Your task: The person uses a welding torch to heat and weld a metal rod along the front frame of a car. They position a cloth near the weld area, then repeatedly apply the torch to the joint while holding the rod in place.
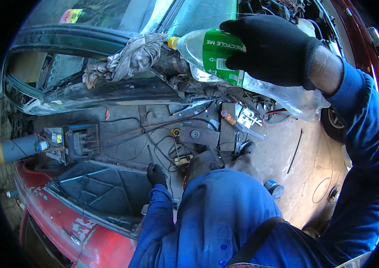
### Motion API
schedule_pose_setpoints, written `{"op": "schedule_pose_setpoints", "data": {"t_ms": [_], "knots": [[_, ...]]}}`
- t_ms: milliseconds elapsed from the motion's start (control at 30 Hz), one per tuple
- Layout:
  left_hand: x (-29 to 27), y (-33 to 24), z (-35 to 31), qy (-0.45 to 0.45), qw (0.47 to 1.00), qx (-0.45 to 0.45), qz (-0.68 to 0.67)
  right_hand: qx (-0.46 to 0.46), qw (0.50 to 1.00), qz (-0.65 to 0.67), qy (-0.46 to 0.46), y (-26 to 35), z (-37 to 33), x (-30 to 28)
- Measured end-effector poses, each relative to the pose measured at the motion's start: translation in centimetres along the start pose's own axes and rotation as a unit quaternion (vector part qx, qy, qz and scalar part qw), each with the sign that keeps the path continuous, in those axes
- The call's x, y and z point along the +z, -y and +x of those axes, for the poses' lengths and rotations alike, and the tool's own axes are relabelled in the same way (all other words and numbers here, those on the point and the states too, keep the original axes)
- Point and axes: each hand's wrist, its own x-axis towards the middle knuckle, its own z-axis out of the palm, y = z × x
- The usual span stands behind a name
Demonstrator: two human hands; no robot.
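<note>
My right hand [274,49], in a black glove, is wrapped round a large clear plastic bottle [194,44] with a green label and yellow cap. The bottle lies nearly level in the air, its cap pointing left toward a crumpled grey rag [138,58]. That rag is draped over the edge of a dark car body [109,96]. Lower down, beside my body, my left hand [156,175] wears a black glove too. Its fingers are closed around a thin dark rod [149,154] that points away from me.
A welding machine [80,143] and a grey gas cylinder [17,149] stand at left. A red car [75,228] is at lower left. Cables, an angle grinder [232,118] and metal pieces [198,135] lie on the floor. A blue tin [274,189] sits right of my legs.
</note>
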Motion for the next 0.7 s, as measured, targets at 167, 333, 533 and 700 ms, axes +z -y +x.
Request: {"op": "schedule_pose_setpoints", "data": {"t_ms": [167,333,533,700], "knots": [[0.0,4.1,1.9,0.056,0.998,-0.018,-0.024,-0.001,0.999,-0.030,-0.025,0.5,0.5,1.8],[0.3,3.2,1.9,0.106,0.986,0.117,0.058,0.025,1.000,0.007,-0.016,0.5,1.2,3.8],[1.1,-6.1,-3.3,0.151,0.974,0.146,0.081,0.035,0.999,0.024,0.027,-0.2,1.0,4.8],[2.7,-15.0,-7.7,0.182,0.969,0.163,0.032,0.071,0.969,0.235,-0.017,-1.6,-2.9,8.8]]}}
